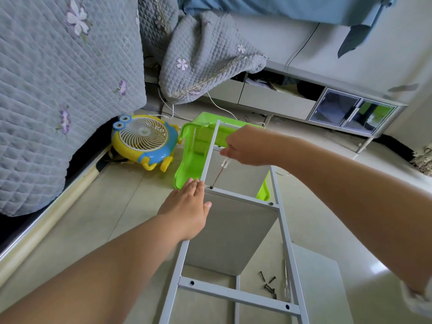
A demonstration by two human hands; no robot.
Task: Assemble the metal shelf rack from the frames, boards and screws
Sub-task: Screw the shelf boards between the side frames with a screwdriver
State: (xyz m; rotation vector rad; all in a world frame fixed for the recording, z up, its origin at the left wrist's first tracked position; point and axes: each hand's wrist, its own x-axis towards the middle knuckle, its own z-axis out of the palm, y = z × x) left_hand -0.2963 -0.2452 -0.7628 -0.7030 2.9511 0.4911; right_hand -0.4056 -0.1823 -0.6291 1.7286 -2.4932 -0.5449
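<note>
A grey metal ladder-shaped frame (284, 226) lies on top of a grey board (233, 235) that stands on edge under its middle crossbar. My right hand (245, 146) grips a clear-handled screwdriver (222, 168), its tip on a screw (211, 187) at the crossbar's left end. My left hand (187, 206) rests flat on the frame's left rail and the board's edge, fingers straight. Another dark screw (271, 203) sits at the crossbar's right end. Several loose black screws (268, 285) lie on the floor beside a second screwdriver (286, 281).
A green plastic stool (194, 153) lies tipped under the frame's far end. A yellow and blue fan (143, 142) stands left of it by the quilt-covered bed (58, 90). Another grey board (322, 288) lies at lower right. A low cabinet (339, 111) lines the far wall.
</note>
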